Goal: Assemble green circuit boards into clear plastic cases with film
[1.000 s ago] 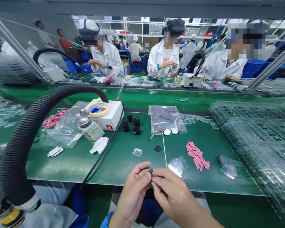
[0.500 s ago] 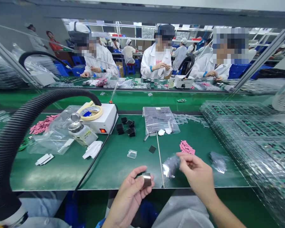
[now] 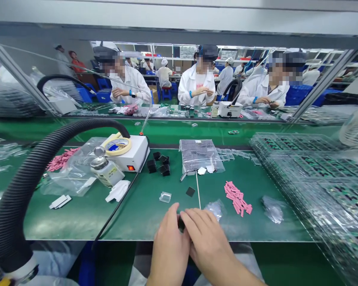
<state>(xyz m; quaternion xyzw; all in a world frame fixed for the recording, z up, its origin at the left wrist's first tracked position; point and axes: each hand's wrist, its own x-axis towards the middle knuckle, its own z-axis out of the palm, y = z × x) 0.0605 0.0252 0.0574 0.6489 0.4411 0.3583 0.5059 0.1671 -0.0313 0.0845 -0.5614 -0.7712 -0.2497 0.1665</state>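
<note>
Two bare hands: left hand (image 3: 169, 246) and right hand (image 3: 207, 238), both closed and cupped around one part above the near edge of the green-topped desk (image 3: 131, 222).
One small dark part (image 3: 181, 223): held between the hands, mostly hidden by the fingers; shape and material cannot be told. It looks light and stiff, and is probably best taken by its edges in a fingertip pinch.
Nearest items: one clear plastic square case (image 3: 165, 197), one flat black square piece (image 3: 190, 192), one crumpled clear plastic bag (image 3: 216, 208).
Further off: a loose pile of pink strips (image 3: 238, 198), a clear bag of dark grey sheets (image 3: 199, 155), several black foam blocks (image 3: 158, 162).
</note>
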